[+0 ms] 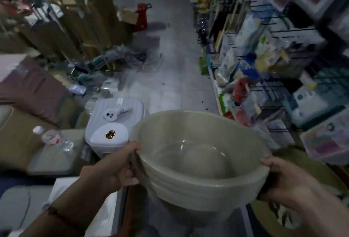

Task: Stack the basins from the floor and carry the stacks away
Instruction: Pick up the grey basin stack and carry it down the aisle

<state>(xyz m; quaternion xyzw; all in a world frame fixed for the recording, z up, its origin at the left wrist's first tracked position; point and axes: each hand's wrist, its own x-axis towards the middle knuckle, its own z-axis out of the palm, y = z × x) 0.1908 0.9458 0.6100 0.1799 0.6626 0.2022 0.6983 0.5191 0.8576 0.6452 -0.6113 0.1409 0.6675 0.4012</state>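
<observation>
Carrying step: stack of basins (200, 163) held mid-air, near centre, left hand (115, 168) and right hand (289, 180) gripping opposite rims. Next calls for walking the aisle floor (170, 70), skirting clutter at left.

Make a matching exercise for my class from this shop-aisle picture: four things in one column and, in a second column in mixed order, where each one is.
Things
1. stack of beige round plastic basins
2. clear plastic water bottle with a white cap
3. red plastic stool
4. white rounded-square plastic container with a gold button

Places
A. far down the aisle, on the tiled floor
B. held at the rim between the left hand and the right hand
C. lying on its side on a flat surface at the left
D. just left of the held stack, beyond the left hand

Pairs: 1-B, 2-C, 3-A, 4-D
</observation>
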